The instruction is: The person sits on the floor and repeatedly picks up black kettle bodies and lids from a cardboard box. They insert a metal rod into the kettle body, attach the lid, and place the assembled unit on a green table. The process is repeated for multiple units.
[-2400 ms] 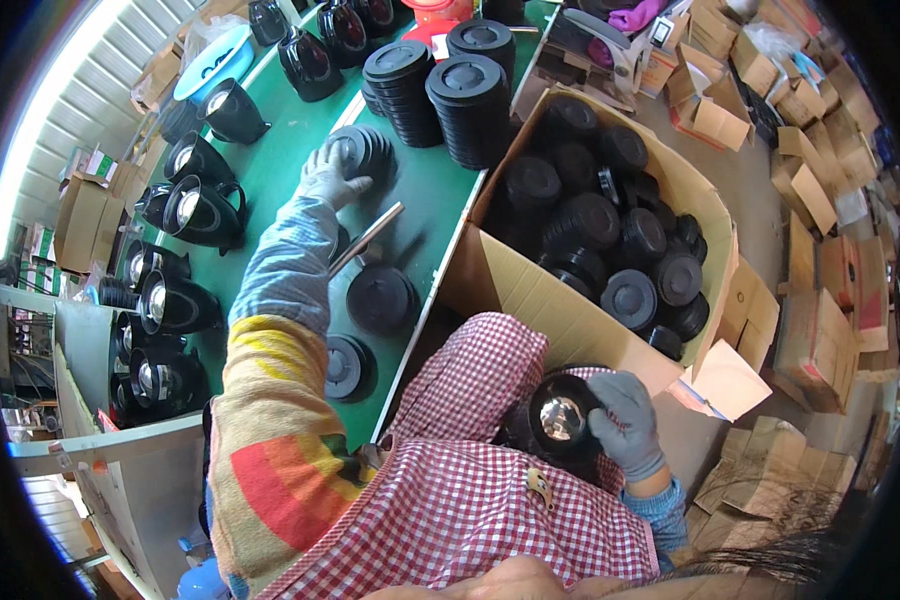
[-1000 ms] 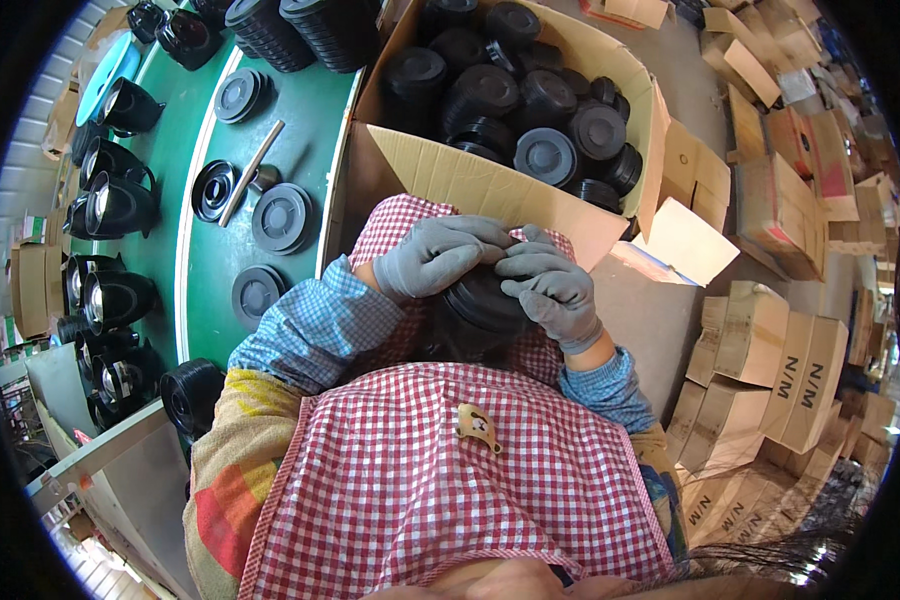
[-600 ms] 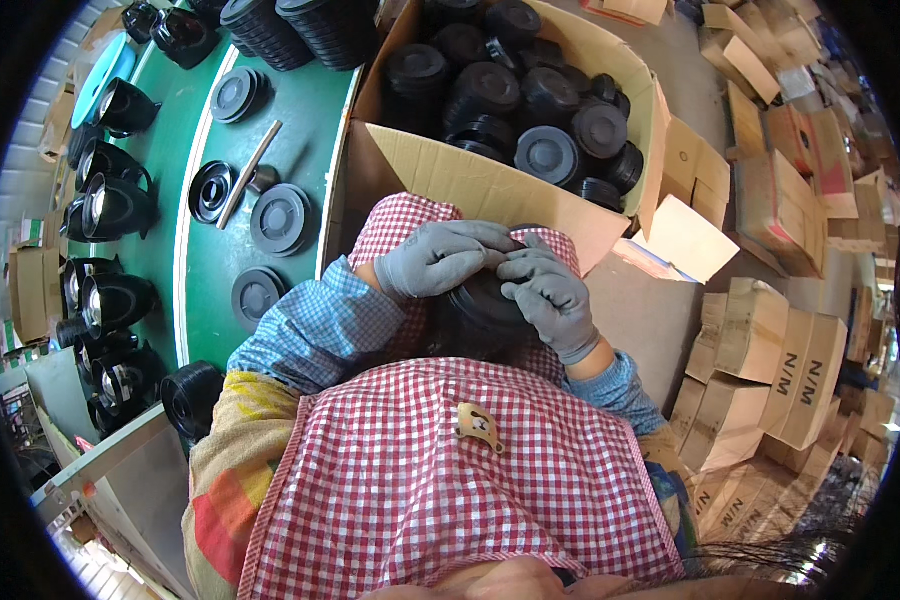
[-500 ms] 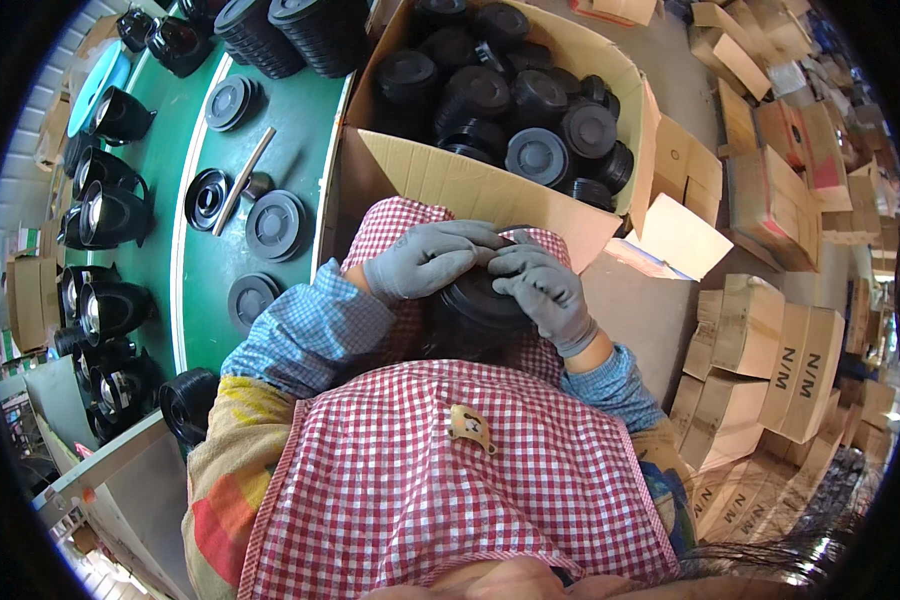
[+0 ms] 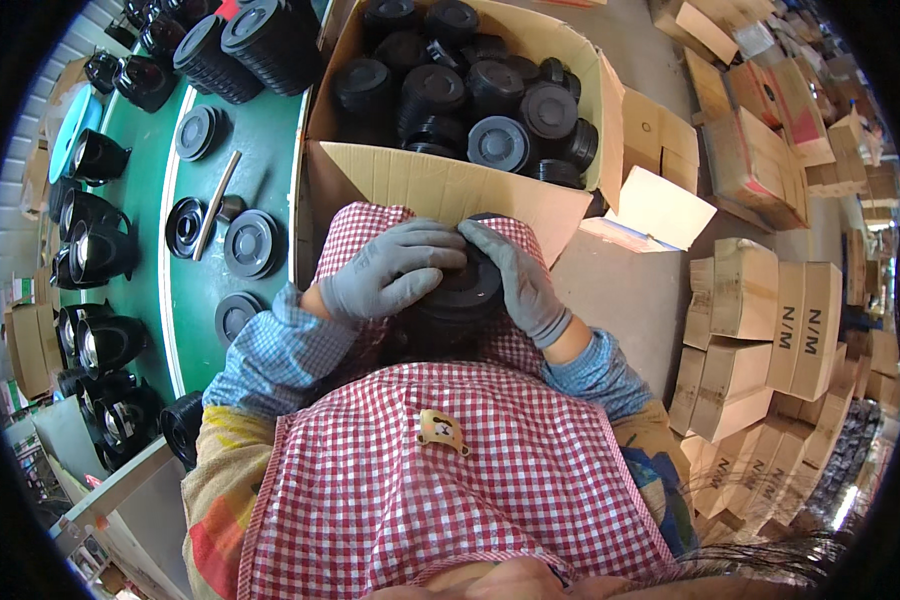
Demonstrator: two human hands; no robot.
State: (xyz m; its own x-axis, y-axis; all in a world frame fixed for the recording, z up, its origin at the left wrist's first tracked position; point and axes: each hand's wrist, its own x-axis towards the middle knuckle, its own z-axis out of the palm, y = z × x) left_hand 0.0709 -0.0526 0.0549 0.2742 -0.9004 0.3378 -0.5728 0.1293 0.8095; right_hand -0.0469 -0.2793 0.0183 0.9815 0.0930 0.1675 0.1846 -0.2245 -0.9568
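From here, the only print I can make out is chunky dark lettering (image 5: 815,330) on some cardboard boxes (image 5: 818,295), right and lower right of the frame.

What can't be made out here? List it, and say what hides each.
All in the head view:
Parts of the black lid's rim: covered by the left hand and right hand.
Both palms: turned away from the camera, so how firm the grip is cannot be told.
Lower layers in the carton: hidden by the top lids and the near flap.
Black round thing at lower left: partly behind the left sleeve.
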